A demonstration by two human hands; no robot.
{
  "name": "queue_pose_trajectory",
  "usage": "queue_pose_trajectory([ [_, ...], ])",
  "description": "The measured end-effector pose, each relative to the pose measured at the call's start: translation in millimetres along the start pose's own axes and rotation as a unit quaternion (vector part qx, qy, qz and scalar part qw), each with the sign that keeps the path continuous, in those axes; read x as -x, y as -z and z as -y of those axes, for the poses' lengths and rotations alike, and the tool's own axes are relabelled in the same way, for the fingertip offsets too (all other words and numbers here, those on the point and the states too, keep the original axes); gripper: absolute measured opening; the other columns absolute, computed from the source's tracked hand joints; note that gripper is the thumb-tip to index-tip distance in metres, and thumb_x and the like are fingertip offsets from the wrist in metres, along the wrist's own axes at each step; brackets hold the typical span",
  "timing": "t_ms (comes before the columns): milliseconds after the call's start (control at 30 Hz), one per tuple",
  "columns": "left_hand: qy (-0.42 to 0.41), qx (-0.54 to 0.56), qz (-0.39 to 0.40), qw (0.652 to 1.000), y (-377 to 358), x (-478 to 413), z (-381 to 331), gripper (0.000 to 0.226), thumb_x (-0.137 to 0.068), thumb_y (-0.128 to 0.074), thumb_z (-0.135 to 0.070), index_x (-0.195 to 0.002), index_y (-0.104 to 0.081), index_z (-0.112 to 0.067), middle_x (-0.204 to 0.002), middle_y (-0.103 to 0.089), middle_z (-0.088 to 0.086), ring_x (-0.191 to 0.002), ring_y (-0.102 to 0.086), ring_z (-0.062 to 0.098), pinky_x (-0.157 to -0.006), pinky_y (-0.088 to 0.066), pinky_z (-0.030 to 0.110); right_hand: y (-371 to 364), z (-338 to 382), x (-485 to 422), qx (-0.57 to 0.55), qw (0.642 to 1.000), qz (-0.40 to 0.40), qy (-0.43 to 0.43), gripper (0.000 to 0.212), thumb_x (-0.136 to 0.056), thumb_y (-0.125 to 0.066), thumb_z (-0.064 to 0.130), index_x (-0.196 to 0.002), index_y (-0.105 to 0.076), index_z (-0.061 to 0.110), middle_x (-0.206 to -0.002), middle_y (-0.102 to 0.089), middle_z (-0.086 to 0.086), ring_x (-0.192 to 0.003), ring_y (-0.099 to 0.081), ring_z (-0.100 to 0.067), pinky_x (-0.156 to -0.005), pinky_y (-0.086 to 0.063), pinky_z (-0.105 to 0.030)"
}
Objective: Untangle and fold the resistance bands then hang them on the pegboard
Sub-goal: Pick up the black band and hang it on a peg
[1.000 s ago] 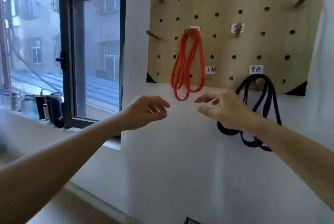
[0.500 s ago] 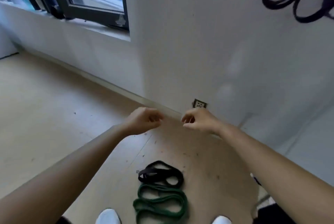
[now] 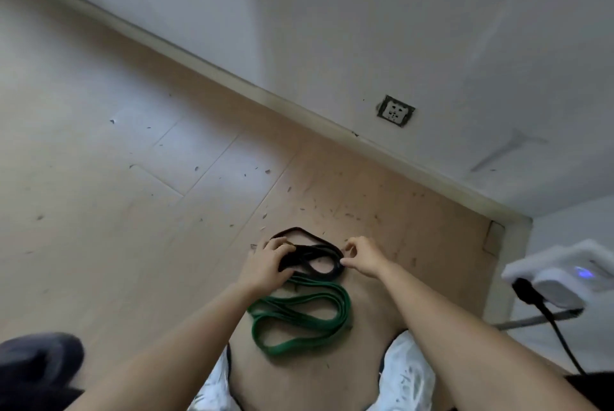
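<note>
A tangled black resistance band (image 3: 319, 258) lies on the wooden floor, touching a looped green resistance band (image 3: 299, 317) just in front of it. My left hand (image 3: 265, 264) grips the black band's left part with curled fingers. My right hand (image 3: 362, 256) pinches the black band's right end between thumb and fingers. The pegboard is out of view.
The white wall and baseboard (image 3: 299, 108) run diagonally behind the bands, with a wall socket (image 3: 395, 110). A white device (image 3: 564, 274) with a blue light and black cable sits at right. My white shoes (image 3: 408, 374) flank the green band. A dark object (image 3: 36, 364) lies bottom left.
The view dropped from the pegboard, with its orange and dark blue bands, to the floor. Both hands went down and took hold of the black band.
</note>
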State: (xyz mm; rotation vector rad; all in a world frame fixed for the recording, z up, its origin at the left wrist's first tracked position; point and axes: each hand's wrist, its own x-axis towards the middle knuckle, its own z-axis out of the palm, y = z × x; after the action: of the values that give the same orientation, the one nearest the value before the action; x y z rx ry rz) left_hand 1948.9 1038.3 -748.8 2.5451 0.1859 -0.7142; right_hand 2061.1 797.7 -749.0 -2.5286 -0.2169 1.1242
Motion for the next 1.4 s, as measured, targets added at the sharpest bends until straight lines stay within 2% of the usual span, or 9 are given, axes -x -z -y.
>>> queue_pose_trajectory([
  [200, 0.034, -0.069, 0.047, 0.996, -40, 1, 23, 0.073, -0.094, -0.055, -0.059, -0.157, -0.023, -0.043, -0.171, -0.002, -0.002, -0.153, -0.009, 0.034, -0.114, -0.032, 0.050, -51, -11, -39, -0.016, 0.997, -0.056, -0.052, 0.045, -0.080, -0.080, 0.045, -0.110, -0.060, 0.018, -0.107, -0.066, -0.003, -0.097, -0.064, -0.027, -0.078, -0.053, -0.036],
  [367, 0.005, -0.062, 0.041, 0.997, -46, 1, 38, 0.073, -0.089, -0.057, -0.060, -0.155, -0.029, -0.043, -0.170, -0.007, -0.004, -0.148, -0.017, 0.034, -0.113, -0.037, 0.047, -75, -16, -54, -0.044, 0.992, -0.086, -0.076, 0.038, -0.081, -0.081, 0.019, -0.111, -0.060, 0.010, -0.110, -0.067, -0.011, -0.100, -0.065, -0.032, -0.073, -0.043, -0.030],
  [600, 0.021, -0.017, 0.065, 0.998, -30, -4, 38, 0.058, -0.087, -0.062, -0.059, -0.141, -0.052, -0.039, -0.163, -0.026, -0.005, -0.141, -0.040, 0.024, -0.107, -0.045, 0.039, -51, -6, -45, -0.213, 0.973, -0.085, -0.023, 0.030, -0.072, -0.078, 0.005, -0.085, -0.055, 0.020, -0.078, -0.062, -0.003, -0.073, -0.057, -0.023, -0.066, -0.044, -0.032],
  [700, 0.035, -0.005, 0.022, 0.999, 5, -8, 32, 0.036, -0.082, -0.062, -0.058, -0.105, -0.069, -0.031, -0.124, -0.061, -0.004, -0.111, -0.061, 0.020, -0.085, -0.054, 0.035, -30, 19, -34, -0.261, 0.961, -0.081, 0.027, 0.037, -0.074, -0.079, -0.003, -0.085, -0.052, 0.019, -0.076, -0.065, -0.008, -0.067, -0.057, -0.020, -0.067, -0.046, -0.031],
  [800, 0.049, 0.054, -0.069, 0.995, 45, -7, 28, 0.030, -0.072, -0.060, -0.061, -0.080, -0.057, -0.032, -0.097, -0.059, -0.008, -0.097, -0.059, 0.021, -0.080, -0.052, 0.037, -9, 54, -17, -0.298, 0.948, -0.069, 0.087, 0.035, -0.078, -0.079, -0.003, -0.097, -0.055, 0.012, -0.086, -0.071, -0.011, -0.072, -0.064, -0.018, -0.068, -0.053, -0.027],
  [1067, -0.073, 0.109, -0.132, 0.983, 135, 9, -10, 0.070, -0.075, -0.077, -0.044, -0.139, -0.052, -0.028, -0.138, -0.055, -0.005, -0.130, -0.043, 0.017, -0.105, -0.041, 0.040, 49, 136, 37, -0.246, 0.931, -0.081, 0.257, 0.030, -0.077, -0.074, 0.005, -0.100, -0.060, 0.018, -0.092, -0.073, -0.013, -0.077, -0.065, -0.017, -0.071, -0.057, -0.042],
  [1167, -0.107, 0.135, -0.118, 0.978, 157, 18, -29, 0.055, -0.076, -0.078, -0.039, -0.128, -0.062, -0.028, -0.123, -0.065, -0.004, -0.120, -0.051, 0.019, -0.100, -0.046, 0.043, 80, 153, 60, -0.203, 0.929, -0.085, 0.297, 0.031, -0.077, -0.075, 0.003, -0.103, -0.061, 0.015, -0.093, -0.070, -0.012, -0.078, -0.064, -0.016, -0.071, -0.056, -0.034],
  [1300, -0.130, 0.208, -0.117, 0.962, 181, 36, -54, 0.019, -0.078, -0.075, -0.029, -0.095, -0.067, -0.027, -0.085, -0.068, 0.000, -0.074, -0.066, 0.014, -0.066, -0.055, 0.040, 118, 162, 91, -0.158, 0.928, -0.100, 0.323, 0.031, -0.078, -0.078, 0.005, -0.103, -0.064, 0.016, -0.091, -0.068, -0.006, -0.077, -0.063, -0.011, -0.071, -0.051, -0.021],
  [1400, -0.138, 0.208, -0.140, 0.958, 192, 49, -69, 0.031, -0.070, -0.069, -0.037, -0.092, -0.064, -0.016, -0.085, -0.066, 0.012, -0.078, -0.063, 0.029, -0.069, -0.051, 0.048, 135, 163, 113, -0.128, 0.927, -0.109, 0.334, 0.034, -0.078, -0.077, 0.009, -0.107, -0.065, 0.021, -0.089, -0.068, 0.000, -0.078, -0.064, -0.012, -0.070, -0.050, -0.021],
])
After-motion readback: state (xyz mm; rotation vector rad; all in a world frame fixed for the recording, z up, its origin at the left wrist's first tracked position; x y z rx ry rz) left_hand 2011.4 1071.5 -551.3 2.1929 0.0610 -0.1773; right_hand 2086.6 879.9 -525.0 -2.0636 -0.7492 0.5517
